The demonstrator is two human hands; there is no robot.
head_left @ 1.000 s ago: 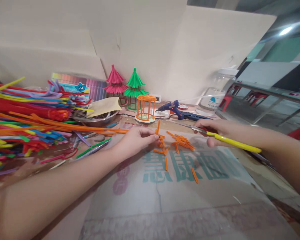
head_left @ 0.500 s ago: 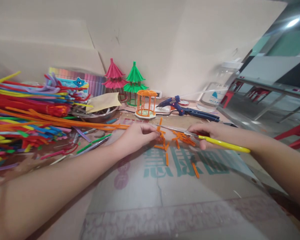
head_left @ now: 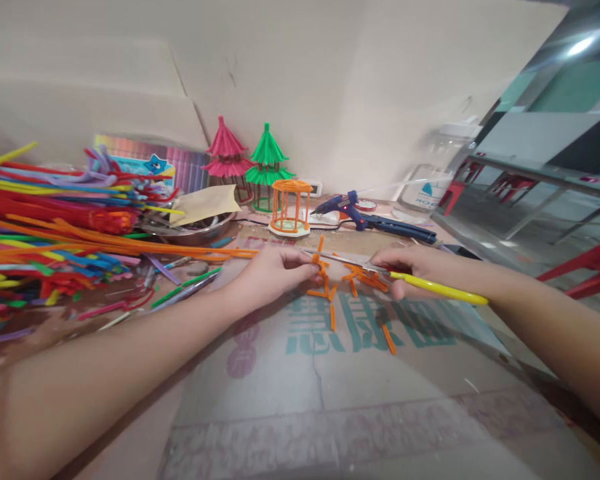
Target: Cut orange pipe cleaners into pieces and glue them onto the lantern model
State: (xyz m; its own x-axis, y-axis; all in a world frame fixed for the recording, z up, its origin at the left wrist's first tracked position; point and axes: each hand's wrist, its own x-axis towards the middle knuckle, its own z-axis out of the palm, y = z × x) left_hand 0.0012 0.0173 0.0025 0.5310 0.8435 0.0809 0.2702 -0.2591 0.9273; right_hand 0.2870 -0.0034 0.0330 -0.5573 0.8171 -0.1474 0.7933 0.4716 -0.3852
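Observation:
My left hand (head_left: 287, 270) is closed in a pinch on an orange pipe cleaner (head_left: 321, 244), whose short end sticks up past the fingertips. From the right, my right hand (head_left: 405, 267) grips yellow-handled scissors (head_left: 437, 288). The blades point left and reach the pipe cleaner at my left fingertips; whether they are parted is too small to tell. Cut orange pieces (head_left: 365, 277) lie in a loose heap between the hands, and a few are scattered nearer me. Behind them stands an orange cage-like frame (head_left: 291, 207) on a pale base.
Bundles of coloured pipe cleaners (head_left: 55, 213) fill the left side. At the back are a pink pagoda model (head_left: 225, 150), a green one (head_left: 267, 157), a metal bowl (head_left: 195, 230) and a marker set (head_left: 187, 170). A blue glue gun (head_left: 347, 208) and clear bottle (head_left: 427, 180) stand back right.
The scissors and my right hand have shifted slightly left in the picture, as the whole view moved a little. My left hand keeps its pinch on the pipe cleaner.

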